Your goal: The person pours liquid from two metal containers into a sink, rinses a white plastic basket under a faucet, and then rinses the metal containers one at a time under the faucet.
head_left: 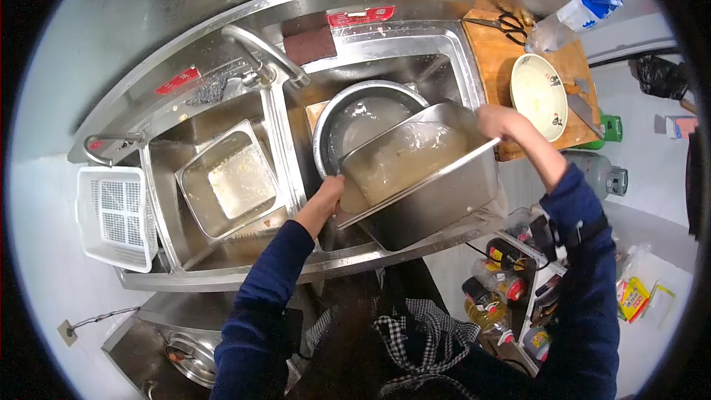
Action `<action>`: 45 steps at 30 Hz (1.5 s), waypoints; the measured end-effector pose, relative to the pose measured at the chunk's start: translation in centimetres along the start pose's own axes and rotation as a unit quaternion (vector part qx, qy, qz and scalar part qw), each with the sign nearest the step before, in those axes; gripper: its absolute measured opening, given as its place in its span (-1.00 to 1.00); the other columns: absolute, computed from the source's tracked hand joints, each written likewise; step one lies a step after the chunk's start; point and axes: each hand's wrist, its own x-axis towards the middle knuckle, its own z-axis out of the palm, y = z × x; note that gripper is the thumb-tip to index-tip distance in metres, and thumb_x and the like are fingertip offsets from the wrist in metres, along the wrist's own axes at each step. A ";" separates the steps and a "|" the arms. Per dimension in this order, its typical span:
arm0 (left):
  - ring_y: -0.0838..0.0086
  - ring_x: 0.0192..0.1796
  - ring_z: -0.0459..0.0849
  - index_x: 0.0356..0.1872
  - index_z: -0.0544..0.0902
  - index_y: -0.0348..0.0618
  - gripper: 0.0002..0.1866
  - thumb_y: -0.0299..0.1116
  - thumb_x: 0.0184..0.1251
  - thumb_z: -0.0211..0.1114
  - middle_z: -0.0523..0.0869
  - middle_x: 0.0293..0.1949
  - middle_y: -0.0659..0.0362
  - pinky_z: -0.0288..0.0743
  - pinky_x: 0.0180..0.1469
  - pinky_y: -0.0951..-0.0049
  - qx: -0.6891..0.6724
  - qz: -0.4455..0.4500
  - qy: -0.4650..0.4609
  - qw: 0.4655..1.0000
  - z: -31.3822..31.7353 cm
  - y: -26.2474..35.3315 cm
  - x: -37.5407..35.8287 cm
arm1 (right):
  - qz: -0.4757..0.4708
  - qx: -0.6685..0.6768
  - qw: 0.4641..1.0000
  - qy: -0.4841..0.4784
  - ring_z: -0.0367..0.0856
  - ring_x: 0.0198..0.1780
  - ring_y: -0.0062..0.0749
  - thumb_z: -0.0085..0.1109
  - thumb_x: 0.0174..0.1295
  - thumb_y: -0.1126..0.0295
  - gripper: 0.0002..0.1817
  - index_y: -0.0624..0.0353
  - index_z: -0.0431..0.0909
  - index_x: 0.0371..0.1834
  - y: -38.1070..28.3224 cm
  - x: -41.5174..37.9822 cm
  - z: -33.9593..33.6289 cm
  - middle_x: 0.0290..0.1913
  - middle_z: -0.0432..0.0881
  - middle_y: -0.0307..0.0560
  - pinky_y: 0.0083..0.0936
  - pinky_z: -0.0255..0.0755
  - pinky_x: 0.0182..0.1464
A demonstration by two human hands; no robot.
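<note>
Both my hands hold a deep rectangular steel pan (437, 200) tilted over the right sink basin (437, 67). My left hand (330, 196) grips its left end and my right hand (498, 121) its right end. Cloudy, yellowish water lies inside the pan. Just behind it, a round metal bowl (324, 130) with cloudy liquid sits in the basin, partly covered by the pan. In the left basin (167, 159) rests a smaller rectangular tray (201, 211) with shallow liquid and pale residue.
A faucet (270, 48) rises between the basins. A white plastic basket (111, 211) stands far left. On the wooden board (492, 67) at right are scissors (511, 24), a cream bowl (538, 96) and a knife (583, 112). Bottles (489, 304) stand below right.
</note>
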 end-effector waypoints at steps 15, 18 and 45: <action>0.39 -0.23 0.58 -0.14 0.47 -0.29 -0.68 -0.24 0.26 -0.05 0.58 -0.23 0.06 0.50 -0.25 0.38 0.012 0.284 -0.437 0.853 5.4 -3.3 -6.9 | 0.218 -0.186 0.955 0.081 0.61 -0.23 -0.14 0.19 -0.21 0.43 -0.71 0.06 0.62 -0.30 -22.8 2.1 -19.8 -0.26 0.62 -0.02 -0.27 0.46 -0.22; 0.40 -0.18 0.57 -0.12 0.46 -0.27 -0.68 -0.25 0.26 -0.04 0.58 -0.21 0.07 0.49 -0.20 0.40 0.009 0.323 -0.439 0.839 5.6 -3.8 -7.2 | 0.206 -0.202 0.953 0.091 0.61 -0.24 -0.13 0.18 -0.24 0.47 -0.72 0.07 0.62 -0.34 -22.8 1.6 -20.0 -0.27 0.61 0.01 -0.26 0.46 -0.24; 0.11 -0.17 0.49 -0.28 0.46 -0.33 -0.81 -0.50 0.06 0.10 0.49 -0.30 -0.10 0.34 -0.09 0.24 0.199 0.523 0.290 0.776 -0.8 10.3 -2.8 | 0.156 0.223 0.867 0.418 0.50 -0.25 0.15 -0.03 -0.22 0.60 -0.67 0.34 0.40 -0.26 -10.7 -6.8 1.7 -0.40 0.51 0.30 -0.12 0.36 -0.18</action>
